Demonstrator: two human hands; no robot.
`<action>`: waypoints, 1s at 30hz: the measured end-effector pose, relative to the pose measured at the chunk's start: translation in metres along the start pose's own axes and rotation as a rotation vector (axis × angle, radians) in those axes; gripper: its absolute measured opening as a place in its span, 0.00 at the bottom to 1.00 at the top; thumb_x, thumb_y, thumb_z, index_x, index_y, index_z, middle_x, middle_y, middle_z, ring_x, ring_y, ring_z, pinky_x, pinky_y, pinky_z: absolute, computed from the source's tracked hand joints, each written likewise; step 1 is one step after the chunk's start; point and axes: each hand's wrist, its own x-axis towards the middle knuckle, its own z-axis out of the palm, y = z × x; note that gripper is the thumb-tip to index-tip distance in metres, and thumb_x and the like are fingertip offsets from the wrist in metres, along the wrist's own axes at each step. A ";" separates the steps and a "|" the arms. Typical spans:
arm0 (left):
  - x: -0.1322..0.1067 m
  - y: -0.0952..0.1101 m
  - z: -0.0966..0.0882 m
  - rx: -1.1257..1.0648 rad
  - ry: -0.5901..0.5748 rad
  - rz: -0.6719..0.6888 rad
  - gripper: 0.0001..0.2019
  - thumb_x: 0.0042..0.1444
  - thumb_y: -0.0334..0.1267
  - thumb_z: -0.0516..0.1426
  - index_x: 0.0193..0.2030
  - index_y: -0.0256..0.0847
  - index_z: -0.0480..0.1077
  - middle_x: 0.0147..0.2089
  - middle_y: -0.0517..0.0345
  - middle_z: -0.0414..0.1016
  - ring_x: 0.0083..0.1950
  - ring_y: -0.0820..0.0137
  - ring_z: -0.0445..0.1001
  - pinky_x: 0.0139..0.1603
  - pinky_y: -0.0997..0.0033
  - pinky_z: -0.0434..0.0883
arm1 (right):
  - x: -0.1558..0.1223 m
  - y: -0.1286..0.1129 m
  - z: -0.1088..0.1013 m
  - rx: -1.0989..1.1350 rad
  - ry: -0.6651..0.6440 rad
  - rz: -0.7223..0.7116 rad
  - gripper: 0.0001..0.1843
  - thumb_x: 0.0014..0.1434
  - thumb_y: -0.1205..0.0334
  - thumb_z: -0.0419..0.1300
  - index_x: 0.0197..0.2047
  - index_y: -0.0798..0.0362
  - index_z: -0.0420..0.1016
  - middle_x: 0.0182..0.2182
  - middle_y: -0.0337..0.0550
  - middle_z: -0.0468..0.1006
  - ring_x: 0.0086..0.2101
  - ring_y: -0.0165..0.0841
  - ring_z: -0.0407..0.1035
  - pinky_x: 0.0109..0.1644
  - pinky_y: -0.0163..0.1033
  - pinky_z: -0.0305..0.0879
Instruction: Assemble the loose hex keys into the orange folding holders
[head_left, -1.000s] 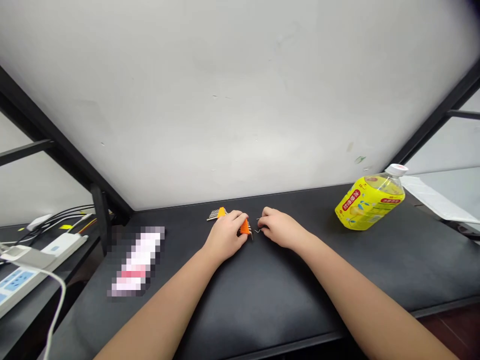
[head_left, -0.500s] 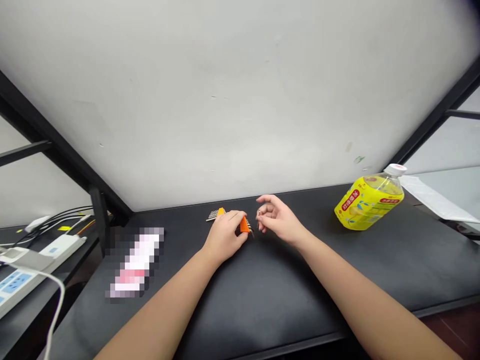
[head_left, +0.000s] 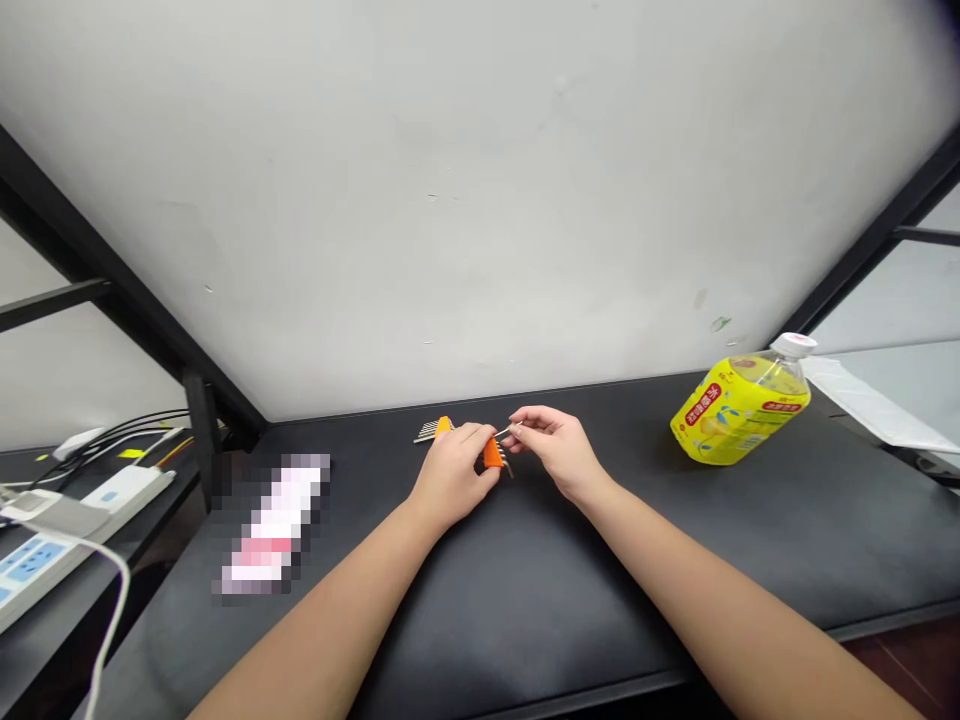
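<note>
My left hand (head_left: 451, 472) is wrapped over an orange hex key holder (head_left: 493, 454) lying on the black tabletop. Several metal hex keys (head_left: 426, 432) stick out of its left end, and short bent ends show on its right side. The palm hides the middle of the holder. Just to the right, my right hand (head_left: 556, 452) pinches a thin hex key (head_left: 503, 432) between thumb and forefinger. That key points left, its tip at the holder's upper right edge; I cannot tell whether it is inside a slot.
A large yellow-labelled drink bottle (head_left: 739, 408) with a white cap leans at the right. On the left lies a blurred white and pink item (head_left: 277, 525). A white power strip (head_left: 97, 525) with cables sits on a lower surface beyond it. A pale wall (head_left: 480, 200) rises behind the table.
My right hand has closed into a pinch and moved slightly left, bringing the thin hex key up to the holder. My left hand stays on the holder.
</note>
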 end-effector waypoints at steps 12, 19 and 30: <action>-0.001 -0.005 0.002 0.060 0.023 -0.025 0.18 0.56 0.31 0.60 0.54 0.43 0.69 0.51 0.53 0.78 0.51 0.62 0.76 0.53 0.60 0.72 | 0.001 0.005 -0.003 -0.073 -0.003 -0.004 0.17 0.52 0.54 0.72 0.41 0.55 0.80 0.32 0.44 0.81 0.34 0.37 0.79 0.40 0.40 0.76; -0.001 -0.006 0.001 0.111 0.009 -0.026 0.19 0.56 0.31 0.59 0.56 0.43 0.68 0.52 0.53 0.78 0.53 0.61 0.76 0.55 0.58 0.71 | -0.002 -0.002 -0.003 -0.269 0.002 0.042 0.13 0.53 0.55 0.68 0.38 0.56 0.80 0.27 0.43 0.80 0.28 0.34 0.76 0.34 0.38 0.73; -0.003 0.008 -0.001 0.182 -0.009 0.022 0.15 0.57 0.32 0.59 0.51 0.46 0.72 0.53 0.54 0.80 0.66 0.55 0.68 0.73 0.40 0.54 | -0.005 -0.009 0.004 -0.524 -0.173 0.121 0.10 0.59 0.57 0.61 0.36 0.55 0.78 0.19 0.35 0.72 0.18 0.26 0.63 0.24 0.31 0.59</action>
